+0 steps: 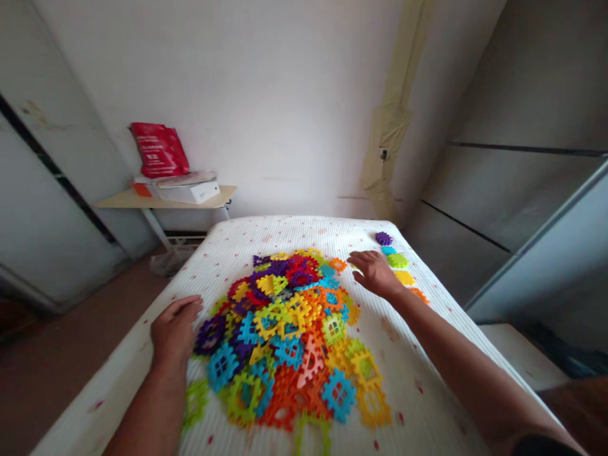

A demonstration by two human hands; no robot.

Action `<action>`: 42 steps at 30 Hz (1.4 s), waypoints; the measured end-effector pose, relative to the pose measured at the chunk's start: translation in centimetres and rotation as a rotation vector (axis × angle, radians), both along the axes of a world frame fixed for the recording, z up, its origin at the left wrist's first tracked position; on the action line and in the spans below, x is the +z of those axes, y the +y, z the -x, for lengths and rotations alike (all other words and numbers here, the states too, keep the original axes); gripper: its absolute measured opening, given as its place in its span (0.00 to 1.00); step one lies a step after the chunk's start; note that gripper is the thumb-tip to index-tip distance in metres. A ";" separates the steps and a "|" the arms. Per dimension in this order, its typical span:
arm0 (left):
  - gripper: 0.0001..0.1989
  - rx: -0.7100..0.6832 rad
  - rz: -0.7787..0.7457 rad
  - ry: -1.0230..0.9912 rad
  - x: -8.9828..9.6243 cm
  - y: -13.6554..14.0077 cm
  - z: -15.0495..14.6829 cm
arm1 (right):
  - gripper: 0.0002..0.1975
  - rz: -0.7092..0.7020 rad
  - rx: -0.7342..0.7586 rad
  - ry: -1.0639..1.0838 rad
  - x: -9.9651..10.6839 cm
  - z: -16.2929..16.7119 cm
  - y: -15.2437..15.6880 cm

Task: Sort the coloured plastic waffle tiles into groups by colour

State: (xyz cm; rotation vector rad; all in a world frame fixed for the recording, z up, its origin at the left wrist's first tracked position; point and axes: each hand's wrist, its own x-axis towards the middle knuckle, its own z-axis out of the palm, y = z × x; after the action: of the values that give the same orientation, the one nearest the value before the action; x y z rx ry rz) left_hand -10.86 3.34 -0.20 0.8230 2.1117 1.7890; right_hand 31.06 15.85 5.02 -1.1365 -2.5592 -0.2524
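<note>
We see a heap of plastic toy pieces [287, 348] in the middle of the surface [285, 231], spreading toward its near edge, with red, purple, yellow, green, blue and orange pieces overlapping at many angles. On the heap's near side, a green frame [311, 419] lies closest to us, and another green piece [194, 402] lies at the left, partly behind our forearm. Our left hand [175, 329] is just beside the heap, toward the surface's left edge; its fingers are loosely bent and partly open, and we see nothing in them. Our right hand [375, 273] is at the heap's far right side, near a small orange piece [337, 264]; its fingers reach out together with the thumb a little apart. A bit of yellow-green shows between them, but we cannot tell whether they grip it. Past this hand, along the right edge near the far right corner, we see a spaced line: a purple piece [384, 239], then a blue piece [388, 251], a lime piece [398, 260], a yellow piece [405, 277] and an orange one partly behind our forearm. Beyond the far left corner, a small table [213, 197] carries a white box [202, 192] and a red bag [159, 152]. Behind everything is a pale wall [285, 114], where tape surrounds a socket [384, 153].
</note>
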 end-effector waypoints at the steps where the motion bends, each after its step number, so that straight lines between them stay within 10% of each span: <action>1: 0.20 -0.004 -0.008 -0.027 0.3 -0.1 -0.1 | 0.16 -0.034 0.072 0.084 -0.4 0.3 -1.3; 11: 0.17 -0.199 0.097 0.020 4.5 -3.6 -0.2 | 0.24 0.292 0.175 0.394 -5.3 1.6 -10.7; 23: 0.20 -0.199 0.175 0.177 -0.3 -5.8 -1.1 | 0.21 0.233 0.144 0.452 -5.8 2.4 -10.9; 42: 0.16 -0.189 0.177 0.229 -1.0 -1.2 -2.6 | 0.18 0.268 -0.040 0.638 -6.6 1.4 -9.2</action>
State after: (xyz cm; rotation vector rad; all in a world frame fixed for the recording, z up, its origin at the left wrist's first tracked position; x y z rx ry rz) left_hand -8.26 2.10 -1.23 1.1816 2.2044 1.4491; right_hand 29.65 6.62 -1.57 -1.1276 -2.0347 0.3986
